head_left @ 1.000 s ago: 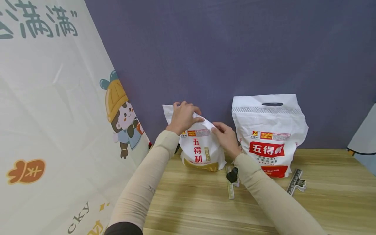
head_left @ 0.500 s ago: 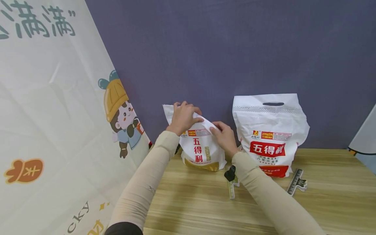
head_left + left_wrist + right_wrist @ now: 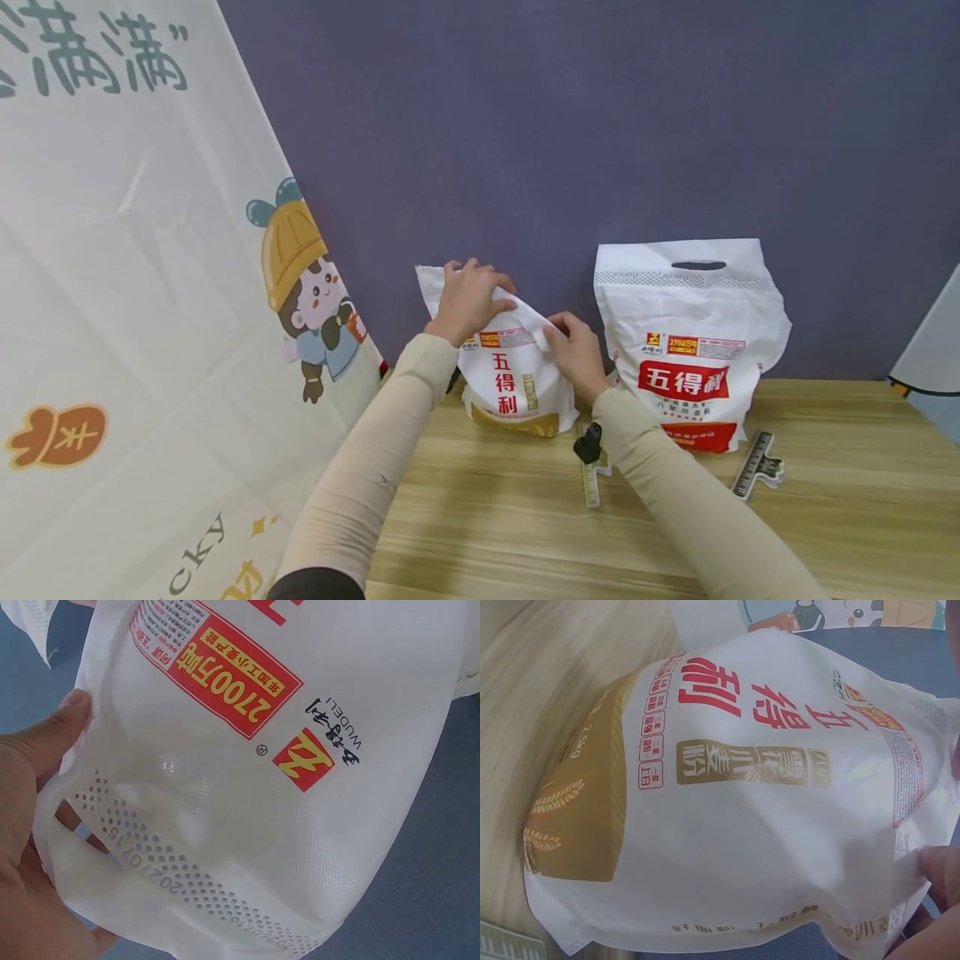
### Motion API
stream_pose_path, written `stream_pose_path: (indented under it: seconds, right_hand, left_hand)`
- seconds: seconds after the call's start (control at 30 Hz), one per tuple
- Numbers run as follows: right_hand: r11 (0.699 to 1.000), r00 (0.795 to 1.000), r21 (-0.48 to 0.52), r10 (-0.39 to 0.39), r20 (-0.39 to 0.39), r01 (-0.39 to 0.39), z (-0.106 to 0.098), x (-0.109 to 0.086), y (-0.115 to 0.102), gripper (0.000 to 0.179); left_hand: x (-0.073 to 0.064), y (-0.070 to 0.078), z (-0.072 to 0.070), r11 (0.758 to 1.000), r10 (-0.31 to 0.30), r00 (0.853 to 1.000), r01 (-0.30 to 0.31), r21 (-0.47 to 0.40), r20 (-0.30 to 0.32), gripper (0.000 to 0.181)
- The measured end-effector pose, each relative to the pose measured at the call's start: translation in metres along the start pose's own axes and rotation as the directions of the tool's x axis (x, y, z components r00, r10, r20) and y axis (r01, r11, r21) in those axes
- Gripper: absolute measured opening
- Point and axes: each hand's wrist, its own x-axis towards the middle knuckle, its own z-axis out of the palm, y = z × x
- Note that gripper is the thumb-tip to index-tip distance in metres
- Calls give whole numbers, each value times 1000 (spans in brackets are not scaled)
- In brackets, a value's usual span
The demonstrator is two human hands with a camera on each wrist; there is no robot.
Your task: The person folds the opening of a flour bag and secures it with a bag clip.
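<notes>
A white flour bag (image 3: 517, 375) with red characters and a gold base stands tilted on the table, its top slanting down to the right. My left hand (image 3: 474, 298) grips its upper edge, thumb in front and fingers behind; in the left wrist view some fingers (image 3: 66, 816) show through the handle slot. At the lower right end of that edge, my right hand (image 3: 577, 350) pinches the bag's corner. In the right wrist view the right thumb (image 3: 937, 862) presses on the white fabric, and the fingers behind are partly hidden.
A second, larger flour bag (image 3: 690, 350) with a red label stands upright to the right. A yellow-green clip (image 3: 591, 487) lies below my right wrist, and a black-and-white clip (image 3: 752, 467) lies before the larger bag. Behind hangs a dark curtain (image 3: 540, 150); a printed white sheet (image 3: 150, 317) is at left.
My right fingers have shifted slightly along the bag's slanted edge, and the right wrist has moved a little left. The left hand keeps its hold; the bag has barely moved.
</notes>
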Motion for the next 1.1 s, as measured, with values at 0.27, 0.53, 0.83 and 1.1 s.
stream_pose_path:
  seconds: [0.27, 0.53, 0.83, 1.1]
  right_hand:
    - [999, 1000, -37, 19, -7, -20, 1, -2, -1, 23]
    - [998, 999, -48, 36, -17, -36, 0, -6, 0, 23]
    - [998, 1000, -66, 6, -13, -7, -3, -10, 10, 23]
    - [998, 1000, -55, 24, -4, -24, -6, -12, 15, 24]
  left_hand:
    - [-5, -3, -4, 1000, -9, 1000, 9, 3, 2, 25]
    - [-7, -6, -5, 1000, -8, 1000, 8, -17, -15, 23]
    - [-11, -12, -7, 999, -13, 1000, 12, -32, -27, 24]
    - [-12, -16, -5, 999, -19, 1000, 18, -40, -20, 26]
